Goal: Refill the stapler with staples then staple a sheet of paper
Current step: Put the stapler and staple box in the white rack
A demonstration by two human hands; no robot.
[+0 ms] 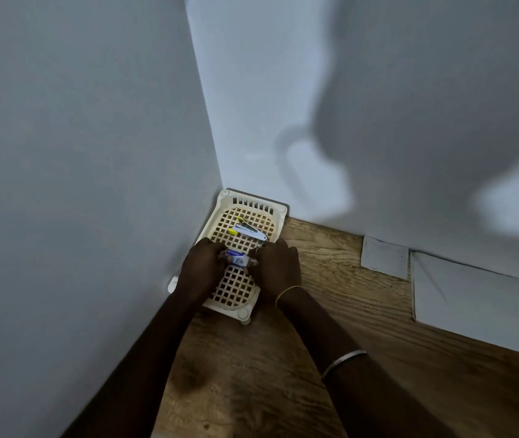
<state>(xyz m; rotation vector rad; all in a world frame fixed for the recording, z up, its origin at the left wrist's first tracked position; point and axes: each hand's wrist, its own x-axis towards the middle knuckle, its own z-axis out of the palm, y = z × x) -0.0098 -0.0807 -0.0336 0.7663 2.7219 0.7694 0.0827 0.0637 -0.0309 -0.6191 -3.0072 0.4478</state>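
Observation:
A cream lattice basket stands in the corner of a wooden table. Inside it lies a small stapler with yellow and white parts, its top swung open. Just in front of the stapler, over the basket, both my hands meet around a small blue-and-white staple box. My left hand grips its left end and my right hand grips its right end. Whether the box is open is hidden by my fingers. White sheets of paper lie at the right along the wall.
White walls close the table on the left and at the back. A small white square of paper lies by the back wall, left of the larger sheets. Bare wood grain stretches toward the near edge.

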